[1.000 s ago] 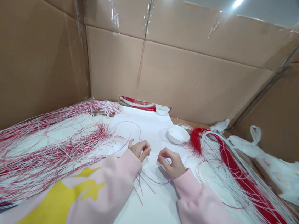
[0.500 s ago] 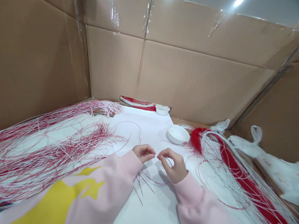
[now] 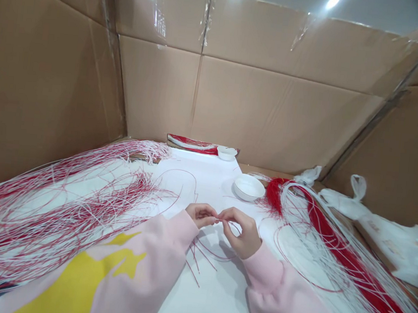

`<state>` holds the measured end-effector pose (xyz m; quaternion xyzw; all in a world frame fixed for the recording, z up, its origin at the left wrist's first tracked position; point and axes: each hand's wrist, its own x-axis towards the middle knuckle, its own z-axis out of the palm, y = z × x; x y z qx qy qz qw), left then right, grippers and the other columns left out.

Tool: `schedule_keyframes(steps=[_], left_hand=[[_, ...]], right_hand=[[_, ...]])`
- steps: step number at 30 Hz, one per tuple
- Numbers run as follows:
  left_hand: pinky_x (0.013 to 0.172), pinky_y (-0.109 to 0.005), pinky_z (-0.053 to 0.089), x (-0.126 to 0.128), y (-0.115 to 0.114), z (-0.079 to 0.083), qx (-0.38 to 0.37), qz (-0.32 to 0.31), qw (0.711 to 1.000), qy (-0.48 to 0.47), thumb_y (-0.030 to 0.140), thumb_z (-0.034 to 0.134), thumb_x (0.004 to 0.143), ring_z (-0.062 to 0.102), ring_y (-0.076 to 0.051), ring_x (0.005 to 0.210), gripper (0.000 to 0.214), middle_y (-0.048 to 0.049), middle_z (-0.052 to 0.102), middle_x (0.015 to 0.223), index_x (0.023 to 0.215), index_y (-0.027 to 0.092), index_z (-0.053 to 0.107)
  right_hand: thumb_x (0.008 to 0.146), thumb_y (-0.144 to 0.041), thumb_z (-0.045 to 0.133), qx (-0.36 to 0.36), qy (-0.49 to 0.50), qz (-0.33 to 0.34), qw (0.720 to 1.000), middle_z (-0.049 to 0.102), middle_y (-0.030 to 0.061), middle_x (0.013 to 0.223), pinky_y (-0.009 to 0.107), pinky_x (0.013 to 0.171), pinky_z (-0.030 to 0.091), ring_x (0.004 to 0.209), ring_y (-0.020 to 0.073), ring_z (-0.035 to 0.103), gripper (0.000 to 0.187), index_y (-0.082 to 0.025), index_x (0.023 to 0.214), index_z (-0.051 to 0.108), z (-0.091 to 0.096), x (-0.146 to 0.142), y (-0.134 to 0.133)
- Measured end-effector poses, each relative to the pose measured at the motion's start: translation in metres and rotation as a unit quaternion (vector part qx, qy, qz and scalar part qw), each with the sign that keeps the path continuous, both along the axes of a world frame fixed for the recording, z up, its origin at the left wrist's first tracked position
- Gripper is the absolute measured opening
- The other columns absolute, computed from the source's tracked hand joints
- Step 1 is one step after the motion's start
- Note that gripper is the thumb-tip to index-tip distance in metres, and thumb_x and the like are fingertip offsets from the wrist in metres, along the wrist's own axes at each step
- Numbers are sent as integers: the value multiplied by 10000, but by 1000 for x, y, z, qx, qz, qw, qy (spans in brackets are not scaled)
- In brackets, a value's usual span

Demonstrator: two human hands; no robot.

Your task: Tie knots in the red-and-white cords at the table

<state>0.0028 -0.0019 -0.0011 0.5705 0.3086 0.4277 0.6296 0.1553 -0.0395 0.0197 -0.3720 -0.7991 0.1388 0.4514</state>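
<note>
I am viewing a booth of corrugated cardboard walls [image 3: 156,91], its seams joined with clear packing tape [image 3: 207,19]. A white sheet [image 3: 208,301] covers the work surface. I take the ceramic-looking white bowl [image 3: 248,187] as my landmark.

Directly in front of the bowl, the left hand [image 3: 201,214] and right hand [image 3: 241,234] meet. Their fingertips are pinched together on a thin red-and-white strand [image 3: 218,219], which is the item in work, held above the sheet. Short loose strands [image 3: 198,260] lie on the sheet nearer me than the bowl, under the hands.

Left of the bowl spreads a tangled mass of long red-and-white strands [image 3: 57,210]. To its right runs a dense red bundle [image 3: 349,276] with white strands over it. Beyond the bowl sit a small white dish [image 3: 227,153] and a red-and-white bundle [image 3: 191,143].

Right of the bowl, past the bundle, lies a white plastic bag [image 3: 389,250]; its printed marks are too small to read. The pink fleece sleeve [image 3: 145,264] carries a yellow star print [image 3: 126,262], with no legible writing.
</note>
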Motion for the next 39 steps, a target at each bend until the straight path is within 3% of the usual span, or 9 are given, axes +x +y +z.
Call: schedule_keyframes(steps=[11, 21, 24, 30, 39], left_hand=[[667, -258, 436, -1, -1, 1, -13, -13, 1000, 10, 400, 724, 447, 567, -118, 618, 385, -31, 611, 629, 649, 108, 576], [620, -233, 410, 2, -3, -9, 46, -47, 997, 48, 326, 663, 578, 540, -102, 601, 250, -26, 593, 633, 671, 118, 561], [587, -213, 380, 4, -6, -14, 83, -78, 990, 78, 278, 628, 605, 512, -92, 585, 174, -7, 566, 610, 636, 120, 561], [548, -205, 351, 4, -4, -24, 79, -149, 983, 78, 294, 601, 622, 479, -90, 565, 184, -4, 547, 606, 625, 116, 558], [568, -219, 395, 3, -3, -19, 44, -67, 995, 64, 284, 639, 587, 502, -90, 541, 201, -12, 548, 578, 645, 110, 557]], right_hand=[[715, -106, 435, 1, 2, -2, 1000, 565, 39, 697, 259, 594, 444, 635, 136, 535, 94, -178, 715, 496, 0, 0, -1], [720, -111, 441, 6, -21, -7, 1000, 548, 20, 644, 245, 571, 417, 598, 127, 523, 93, -174, 706, 509, -3, 1, 1], [722, -118, 448, -3, -35, -1, 999, 539, 12, 623, 236, 557, 409, 578, 120, 513, 84, -173, 695, 505, -4, 1, 2], [727, -120, 443, -18, -49, 18, 998, 534, 5, 610, 227, 551, 405, 564, 113, 506, 87, -171, 679, 495, -4, 1, 3], [709, -104, 447, -5, -36, 7, 999, 538, 5, 617, 230, 555, 409, 572, 112, 513, 87, -163, 682, 506, -6, 3, 4]])
